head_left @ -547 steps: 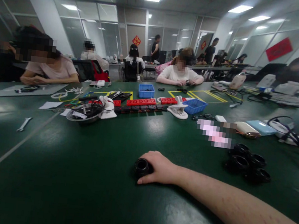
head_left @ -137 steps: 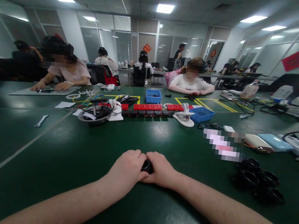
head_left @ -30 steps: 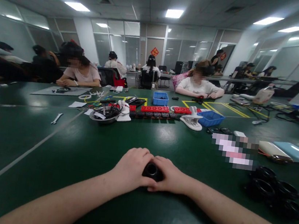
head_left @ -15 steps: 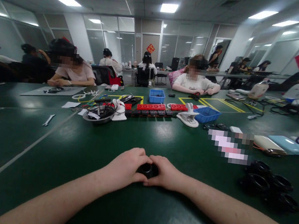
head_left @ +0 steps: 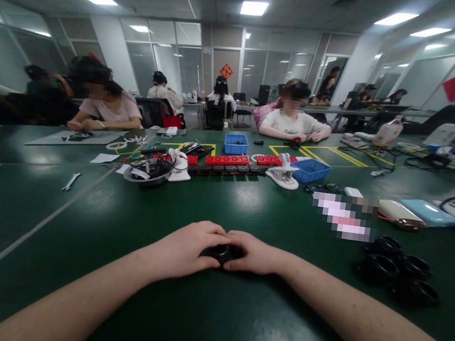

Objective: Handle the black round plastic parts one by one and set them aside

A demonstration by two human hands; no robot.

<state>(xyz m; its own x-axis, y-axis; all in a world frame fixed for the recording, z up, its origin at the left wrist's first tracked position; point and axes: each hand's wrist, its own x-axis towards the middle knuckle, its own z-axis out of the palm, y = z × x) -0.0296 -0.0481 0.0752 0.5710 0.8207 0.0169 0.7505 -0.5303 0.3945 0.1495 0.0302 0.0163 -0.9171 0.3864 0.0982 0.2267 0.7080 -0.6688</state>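
Low over the green table, a small black round part (head_left: 221, 254) with a ring-like opening sits between my two hands. My left hand (head_left: 190, 248) curls around its left side, fingers over the far edge and thumb at the near edge. From the right, my right hand (head_left: 253, 254) grips the same part, its thumb and fingers bent round it. The fingertips of both hands almost meet and hide much of the part. Off to the right stands a cluster of several black ring-shaped parts (head_left: 382, 268).
Across the green table (head_left: 142, 305) lie red power strips (head_left: 229, 160), a white clip stand (head_left: 283, 173), a metal bowl (head_left: 146, 179) of cables and two blue bins (head_left: 310, 171). A wrench (head_left: 70, 182) rests at left. People sit at the far side.
The whole view has shifted slightly. My fingers have changed position around the black part, with the thumbs a little farther forward. Both hands keep hold of it.
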